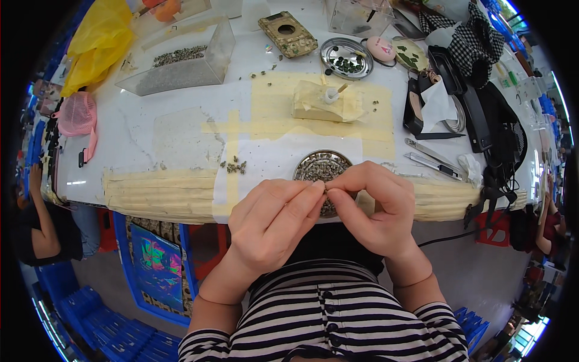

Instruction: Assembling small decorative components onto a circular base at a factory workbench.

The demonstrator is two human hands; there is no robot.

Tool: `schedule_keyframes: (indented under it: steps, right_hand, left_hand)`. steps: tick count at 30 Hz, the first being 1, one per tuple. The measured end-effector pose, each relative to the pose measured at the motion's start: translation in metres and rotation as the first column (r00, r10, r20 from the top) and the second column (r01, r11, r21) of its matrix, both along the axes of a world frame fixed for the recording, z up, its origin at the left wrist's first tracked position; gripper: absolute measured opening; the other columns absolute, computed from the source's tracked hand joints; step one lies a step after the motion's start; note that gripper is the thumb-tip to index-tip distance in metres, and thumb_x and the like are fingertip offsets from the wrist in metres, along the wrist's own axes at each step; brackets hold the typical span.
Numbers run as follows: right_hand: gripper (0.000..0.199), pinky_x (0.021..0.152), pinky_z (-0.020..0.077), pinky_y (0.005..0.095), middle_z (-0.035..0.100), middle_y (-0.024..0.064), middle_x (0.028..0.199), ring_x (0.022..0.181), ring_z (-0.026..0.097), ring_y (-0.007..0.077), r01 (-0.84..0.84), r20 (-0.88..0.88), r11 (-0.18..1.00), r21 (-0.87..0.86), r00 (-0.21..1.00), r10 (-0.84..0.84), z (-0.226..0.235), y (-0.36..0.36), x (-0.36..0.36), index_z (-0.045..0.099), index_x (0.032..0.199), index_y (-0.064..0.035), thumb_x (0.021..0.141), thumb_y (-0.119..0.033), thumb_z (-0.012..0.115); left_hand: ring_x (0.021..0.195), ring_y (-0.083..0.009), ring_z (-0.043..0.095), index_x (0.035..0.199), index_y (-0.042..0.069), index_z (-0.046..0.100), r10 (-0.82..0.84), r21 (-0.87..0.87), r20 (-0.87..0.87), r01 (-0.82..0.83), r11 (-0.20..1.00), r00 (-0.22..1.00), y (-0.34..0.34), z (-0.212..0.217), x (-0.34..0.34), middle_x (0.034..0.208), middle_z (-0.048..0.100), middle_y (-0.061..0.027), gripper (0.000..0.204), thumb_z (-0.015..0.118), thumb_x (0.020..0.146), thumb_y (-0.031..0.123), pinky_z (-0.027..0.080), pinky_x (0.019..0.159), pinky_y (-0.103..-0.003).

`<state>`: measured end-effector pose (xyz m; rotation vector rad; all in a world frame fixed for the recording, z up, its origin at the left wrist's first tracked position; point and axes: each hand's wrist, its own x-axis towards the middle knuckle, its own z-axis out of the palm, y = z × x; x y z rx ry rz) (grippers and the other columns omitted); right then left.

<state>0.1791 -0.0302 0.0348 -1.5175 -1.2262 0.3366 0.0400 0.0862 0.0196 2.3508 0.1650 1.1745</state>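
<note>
My left hand and my right hand meet at the fingertips, both pinched together over the near side of a round metal dish. Whatever sits between the fingertips is tiny and mostly hidden. Many small metallic pieces fill the dish, which rests on white paper at the table's front edge. Left of the dish lies a loose group of small dark metallic pieces. Beyond it, a block wrapped in cream tape carries a small white pot with a stick standing in it.
A clear bin of small grey pieces stands far left, by a yellow bag and a pink mesh basket. Behind are a camouflage-patterned box and a dish of green pieces. A utility knife and tweezers lie right.
</note>
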Motion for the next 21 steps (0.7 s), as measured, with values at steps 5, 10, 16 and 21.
schedule_keyframes:
  steps: [5,10,16,21]
  right_hand:
    - [0.005,0.061,0.0513,0.0240,0.067,0.0078,0.078,0.065,0.064,0.0124,-0.034,-0.074,0.999,-0.032,0.997,0.032,0.0002,-0.0003,0.0019,0.067,0.086,0.0025,0.083,0.002,0.071]
    - [0.007,0.065,0.0506,0.0218,0.066,0.0039,0.081,0.072,0.062,0.0070,-0.113,-0.492,0.988,-0.109,0.870,0.045,-0.0010,-0.0057,-0.0016,0.066,0.090,0.0039,0.090,-0.003,0.066]
    - [0.011,0.067,0.0496,0.0204,0.066,0.0025,0.082,0.074,0.060,0.0052,-0.170,-0.609,0.979,-0.112,0.790,0.068,0.0038,-0.0053,-0.0027,0.065,0.094,0.0049,0.094,-0.006,0.064]
    - [0.011,0.067,0.0493,0.0200,0.066,0.0023,0.082,0.074,0.060,0.0052,-0.170,-0.609,0.980,-0.106,0.790,0.071,0.0046,-0.0048,-0.0015,0.065,0.094,0.0046,0.094,-0.006,0.064]
  left_hand:
    - [0.071,-0.0242,0.066,0.097,-0.005,0.071,-0.018,-0.035,0.004,0.018,0.999,1.000,0.0000,0.0005,0.0001,0.088,0.068,-0.0120,0.029,0.079,0.069,-0.005,0.053,0.058,-0.031]
    - [0.072,-0.0238,0.068,0.097,-0.004,0.072,-0.072,-0.109,0.054,0.077,0.991,0.996,0.0026,0.0001,-0.0001,0.088,0.070,-0.0127,0.028,0.078,0.070,-0.005,0.054,0.059,-0.030]
    - [0.071,-0.0206,0.064,0.095,-0.001,0.072,-0.081,-0.177,0.089,0.096,0.980,0.993,0.0024,-0.0028,0.0004,0.086,0.069,-0.0109,0.026,0.079,0.071,-0.008,0.051,0.060,-0.028]
    - [0.072,-0.0227,0.068,0.096,-0.003,0.072,-0.076,-0.201,0.074,0.090,0.975,0.994,0.0020,-0.0001,0.0007,0.086,0.069,-0.0115,0.024,0.078,0.073,-0.005,0.054,0.060,-0.029]
